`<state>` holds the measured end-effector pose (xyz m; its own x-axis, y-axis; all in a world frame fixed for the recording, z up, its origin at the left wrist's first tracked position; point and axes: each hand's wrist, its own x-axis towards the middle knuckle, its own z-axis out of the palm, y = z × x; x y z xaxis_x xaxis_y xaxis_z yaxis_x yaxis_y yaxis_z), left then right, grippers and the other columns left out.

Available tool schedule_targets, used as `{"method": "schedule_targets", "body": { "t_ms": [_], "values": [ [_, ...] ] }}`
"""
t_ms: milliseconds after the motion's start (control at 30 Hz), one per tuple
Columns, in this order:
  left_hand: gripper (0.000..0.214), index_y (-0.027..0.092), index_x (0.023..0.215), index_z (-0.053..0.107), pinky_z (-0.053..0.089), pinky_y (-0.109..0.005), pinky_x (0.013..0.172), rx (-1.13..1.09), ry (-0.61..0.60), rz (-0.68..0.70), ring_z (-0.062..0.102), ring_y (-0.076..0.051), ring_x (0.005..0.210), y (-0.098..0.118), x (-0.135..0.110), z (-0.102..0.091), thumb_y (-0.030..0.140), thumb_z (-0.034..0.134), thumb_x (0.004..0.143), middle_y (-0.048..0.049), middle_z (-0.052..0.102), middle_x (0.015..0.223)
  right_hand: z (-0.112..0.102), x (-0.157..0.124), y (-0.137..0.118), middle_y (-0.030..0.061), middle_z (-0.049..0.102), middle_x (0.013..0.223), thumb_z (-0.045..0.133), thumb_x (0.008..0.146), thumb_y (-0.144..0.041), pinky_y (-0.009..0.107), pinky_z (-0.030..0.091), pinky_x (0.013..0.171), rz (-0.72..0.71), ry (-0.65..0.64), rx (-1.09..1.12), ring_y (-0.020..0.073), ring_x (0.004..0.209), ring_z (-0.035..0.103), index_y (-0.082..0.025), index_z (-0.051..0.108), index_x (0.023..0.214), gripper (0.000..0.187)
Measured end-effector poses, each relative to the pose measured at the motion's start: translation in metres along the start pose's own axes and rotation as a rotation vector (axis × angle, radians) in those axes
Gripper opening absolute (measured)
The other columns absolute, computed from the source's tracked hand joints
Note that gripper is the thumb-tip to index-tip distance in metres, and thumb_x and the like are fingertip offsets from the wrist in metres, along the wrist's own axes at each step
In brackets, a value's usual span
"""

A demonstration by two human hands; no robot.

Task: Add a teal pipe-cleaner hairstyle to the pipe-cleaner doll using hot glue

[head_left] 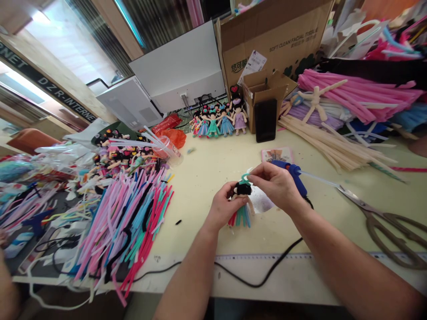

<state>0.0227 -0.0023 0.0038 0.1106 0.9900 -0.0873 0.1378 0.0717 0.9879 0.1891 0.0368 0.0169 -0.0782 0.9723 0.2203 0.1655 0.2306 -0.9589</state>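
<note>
- Doll (244,190) with black hair, in the head view, is held up just above the pale yellow counter (200,178), near its front edge; red, green and blue strips hang from it like a skirt.
- Left grip (218,206) is clasped around the doll, fingers behind and thumb across the front.
- Right grip (276,184) pinches a teal loop (246,178) between thumb and fingertips, at the top of the doll's hair.
- Blue glue gun (300,180) lies just beyond the right grip, a translucent stick running from it toward the large scissors (367,206).
- Black cord (256,284) loops across the counter's front edge, over a ruler scale (233,257).
- Finished-looking dolls (213,126) stand in a cluster at the back, beside a black phone (265,121) leaning upright against a small cardboard box (263,89).
- Pink, blue, green and red fuzzy stems (123,218) are heaped on the left, near a clear cup (173,155) lying tilted.
- Beige stems (333,142) and pink stems (360,95) are piled at the back right.
- Small black scrap (179,222) rests left of the left grip, well apart from it.
</note>
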Motion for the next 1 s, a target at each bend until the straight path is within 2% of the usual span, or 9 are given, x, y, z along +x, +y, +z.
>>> {"method": "schedule_targets", "body": {
  "t_ms": [233, 467, 700, 767, 867, 1000],
  "values": [
    [0.04, 0.019, 0.107, 0.061, 0.046, -0.028, 0.079, 0.003, -0.005, 0.009, 0.059, -0.016, 0.089, -0.0009, 0.0007, 0.0004, 0.022, 0.071, 0.069, -0.0038, 0.065, 0.098, -0.0001, -0.0008, -0.0009, -0.0012, 0.063, 0.063, 0.065, 0.076, -0.028, 0.024, 0.041, 0.054, -0.016, 0.001, -0.063, 0.0117, 0.058, 0.054, -0.019, 0.062, 0.071, 0.01],
    [0.039, 0.019, 0.106, 0.061, 0.047, -0.027, 0.078, 0.009, -0.002, 0.004, 0.059, -0.015, 0.088, -0.0008, 0.001, 0.0001, 0.021, 0.071, 0.068, -0.003, 0.065, 0.097, -0.001, -0.002, -0.0032, -0.0031, 0.061, 0.061, 0.065, 0.075, -0.023, 0.022, 0.04, 0.054, -0.097, 0.025, -0.173, 0.01, 0.056, 0.053, -0.02, 0.061, 0.069, 0.008],
    [0.041, 0.019, 0.107, 0.061, 0.048, -0.026, 0.071, -0.044, 0.003, -0.043, 0.058, -0.013, 0.079, -0.0037, 0.0013, 0.0011, 0.02, 0.072, 0.068, -0.0028, 0.064, 0.093, -0.0021, -0.0027, -0.0066, -0.0035, 0.062, 0.061, 0.064, 0.076, -0.022, 0.021, 0.039, 0.054, -0.132, 0.005, -0.237, 0.0094, 0.056, 0.053, -0.02, 0.061, 0.069, 0.007],
    [0.045, 0.02, 0.11, 0.059, 0.048, -0.026, 0.073, -0.083, -0.005, -0.027, 0.058, -0.014, 0.08, -0.0024, 0.0011, 0.0021, 0.021, 0.072, 0.067, -0.0024, 0.064, 0.092, -0.0022, -0.0023, -0.0075, -0.0032, 0.062, 0.061, 0.063, 0.076, -0.022, 0.022, 0.039, 0.054, -0.117, -0.012, -0.241, 0.0097, 0.056, 0.053, -0.019, 0.06, 0.068, 0.008],
    [0.052, 0.022, 0.115, 0.051, 0.047, -0.025, 0.07, -0.105, -0.01, 0.0, 0.057, -0.012, 0.074, 0.0001, -0.0006, 0.0036, 0.022, 0.072, 0.068, 0.0019, 0.06, 0.079, -0.0025, -0.0017, -0.0078, -0.0027, 0.062, 0.061, 0.062, 0.076, -0.023, 0.023, 0.039, 0.054, -0.097, -0.033, -0.239, 0.0101, 0.056, 0.053, -0.019, 0.06, 0.068, 0.009],
    [0.05, 0.024, 0.114, 0.046, 0.044, -0.024, 0.067, 0.016, 0.03, 0.052, 0.056, -0.011, 0.07, 0.0011, -0.0039, 0.005, 0.022, 0.07, 0.07, 0.0039, 0.06, 0.078, -0.0036, -0.0015, -0.0069, -0.0022, 0.062, 0.061, 0.061, 0.076, -0.024, 0.023, 0.039, 0.054, -0.091, -0.045, -0.226, 0.0109, 0.056, 0.052, -0.02, 0.06, 0.068, 0.009]
  ]
}}
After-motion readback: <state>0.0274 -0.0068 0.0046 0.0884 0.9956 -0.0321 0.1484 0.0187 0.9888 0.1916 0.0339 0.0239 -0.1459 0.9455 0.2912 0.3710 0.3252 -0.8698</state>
